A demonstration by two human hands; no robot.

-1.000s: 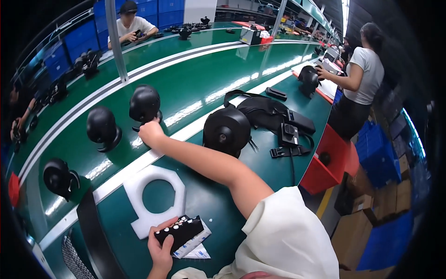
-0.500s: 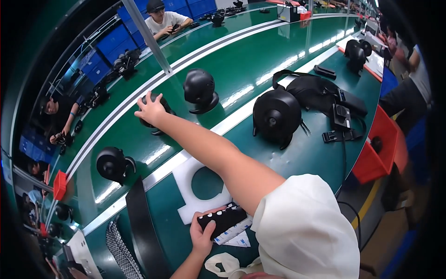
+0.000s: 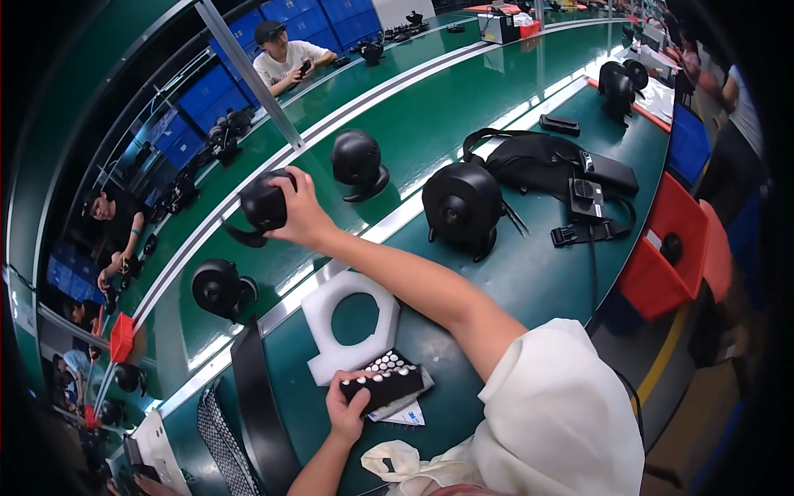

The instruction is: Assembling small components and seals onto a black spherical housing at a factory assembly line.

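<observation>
With its fingers wrapped over the side, my right hand (image 3: 306, 211) grips a black rounded housing (image 3: 263, 201) with a curved arm, tilted over the green conveyor belt. Lower down, my left hand (image 3: 347, 405) holds a black block (image 3: 389, 383) with rows of white dots. White backing paper with a printed pattern (image 3: 407, 413) shows under that block. Just beyond my left hand lies a white foam piece (image 3: 321, 302) with a large round hole. Similar black housings stand nearby: one (image 3: 356, 157) behind my right hand, another (image 3: 217, 287) to the left.
A larger black housing (image 3: 463, 207) sits on the green bench beside a black strap harness (image 3: 538, 161). At left lie a dark band (image 3: 256, 397) and a dotted strip (image 3: 219, 442). A red bin (image 3: 666, 256) stands at right. Co-workers sit across the belt.
My right hand has closed round the black housing and tilted it, drawing back slightly toward me. The dotted block in my left hand has turned, showing more of its dotted top.
</observation>
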